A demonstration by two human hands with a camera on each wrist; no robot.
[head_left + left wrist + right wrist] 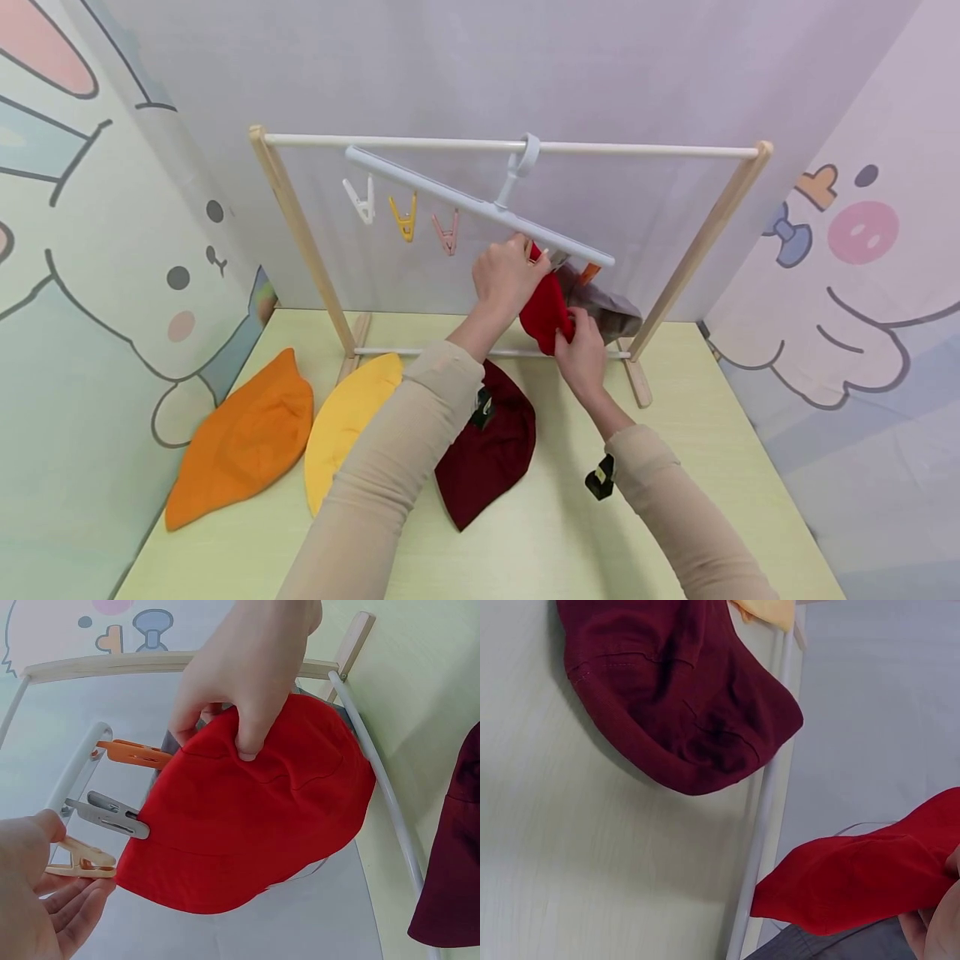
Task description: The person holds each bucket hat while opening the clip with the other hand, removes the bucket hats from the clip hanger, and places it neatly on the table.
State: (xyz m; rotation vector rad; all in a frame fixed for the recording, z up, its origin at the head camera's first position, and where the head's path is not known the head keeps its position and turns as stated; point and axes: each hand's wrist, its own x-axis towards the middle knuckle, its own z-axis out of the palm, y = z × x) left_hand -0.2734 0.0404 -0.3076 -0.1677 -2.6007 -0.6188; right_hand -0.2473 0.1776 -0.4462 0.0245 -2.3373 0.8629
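Note:
A red bucket hat [247,817] hangs under the right half of a pale blue clip hanger [427,190], a grey clothespin [112,815] biting its brim. My left hand [510,271] pinches a cream clothespin [84,859] close to the brim's corner; in the left wrist view the peg's tip is right beside the fabric. With thumb and fingers, my right hand [583,354] grips the red hat's crown. Behind it hangs a greyish hat [611,312], and an orange clothespin [139,754] sits at its edge.
White [362,200], yellow [405,218] and pink clothespins [447,233] dangle from the tilted hanger's left half. The hanger hooks over the rack's top bar [645,149]. Orange [247,442], yellow [348,425] and maroon hats [495,433] lie on the table [720,467].

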